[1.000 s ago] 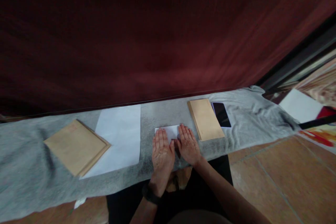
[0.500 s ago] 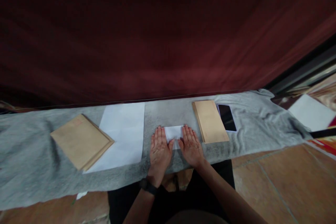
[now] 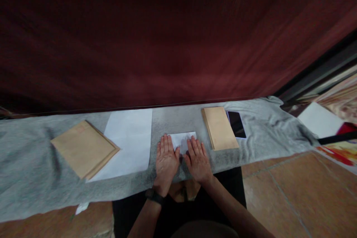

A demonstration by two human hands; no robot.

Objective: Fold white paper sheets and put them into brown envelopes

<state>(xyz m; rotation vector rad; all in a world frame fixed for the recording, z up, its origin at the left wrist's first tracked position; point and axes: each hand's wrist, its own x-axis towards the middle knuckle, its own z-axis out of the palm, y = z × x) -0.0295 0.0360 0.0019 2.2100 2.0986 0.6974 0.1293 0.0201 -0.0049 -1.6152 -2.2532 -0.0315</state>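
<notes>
Both forearms reach forward from the near edge, angled inward, with the hands palm down side by side and a narrow gap between them. The left hand (image 3: pixel 167 161) lies flat, its four fingers (image 3: pixel 166 144) straight, close together and pointing away from the body, the thumb angled out toward the right. The right hand (image 3: pixel 199 161) is turned slightly leftward, its fingers extended and a little spread, its thumb slanting toward the other. Neither hand grips anything: the fingers are unfolded and laid out flat.

Between and partly under them is a small white rectangular piece of paper (image 3: pixel 177 139), its far edge straight, its near part hidden or shadowed by the hands. It rests on a desk draped in soft, mottled grey cloth (image 3: pixel 178 119), which wrinkles toward the right end.

Left of the hands, a large smooth white paper sheet (image 3: pixel 135 134) carries the corner of a stack of matte brown paper envelopes (image 3: pixel 83 148), set diagonally. To the right lie a second, narrower brown envelope stack (image 3: pixel 220 128) and a flat, dark-screened phone with a pale purple rim (image 3: pixel 237 124). A black band (image 3: pixel 154 196) circles the left wrist.
</notes>
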